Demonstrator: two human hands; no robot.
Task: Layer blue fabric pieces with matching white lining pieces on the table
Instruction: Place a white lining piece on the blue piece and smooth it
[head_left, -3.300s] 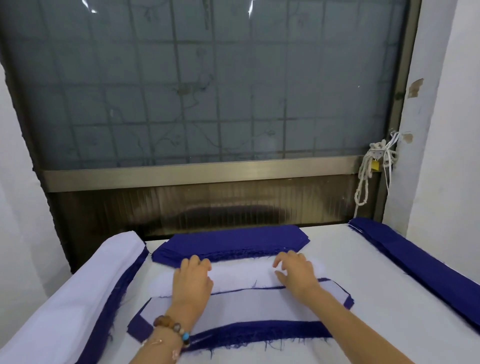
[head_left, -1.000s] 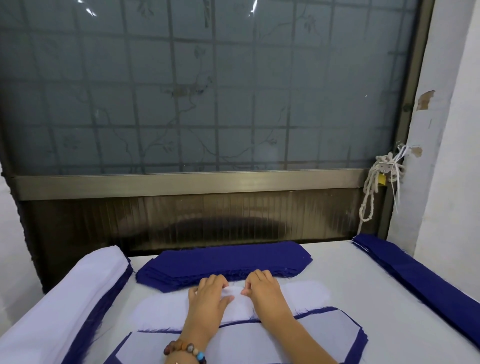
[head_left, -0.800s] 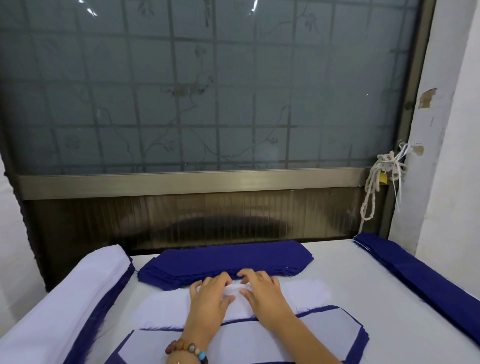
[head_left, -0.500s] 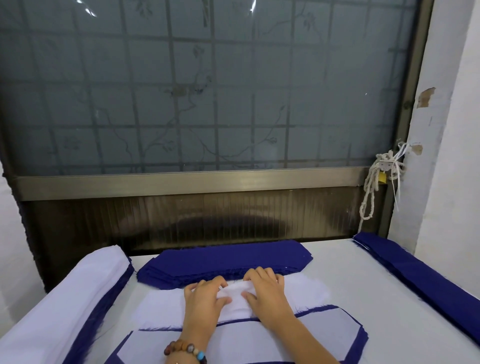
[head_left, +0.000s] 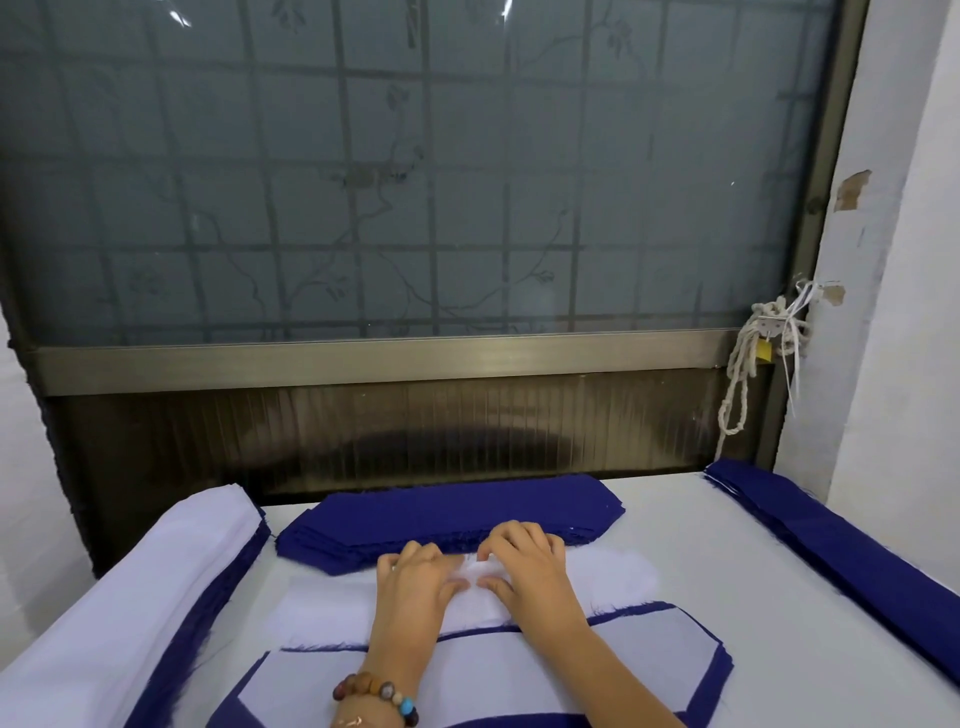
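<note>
White lining piece (head_left: 332, 603), pinched by curled fingers (head_left: 410, 555) of left hand (head_left: 418, 590) and right hand (head_left: 532, 571), may crease or land skewed if pulled unevenly.

Both forearms reach in from the near edge of the table (head_left: 680, 525), side by side, palms down. Left hand (head_left: 415, 582): fingers curled under at the knuckles, thumb stretched right. Beaded bracelet (head_left: 376, 699) on the left wrist. Right hand (head_left: 524, 566): fingers bent, index and thumb drawn close. Thumb tips nearly meet. Each hand pinches a pucker of the white lining piece (head_left: 322, 597).
</note>
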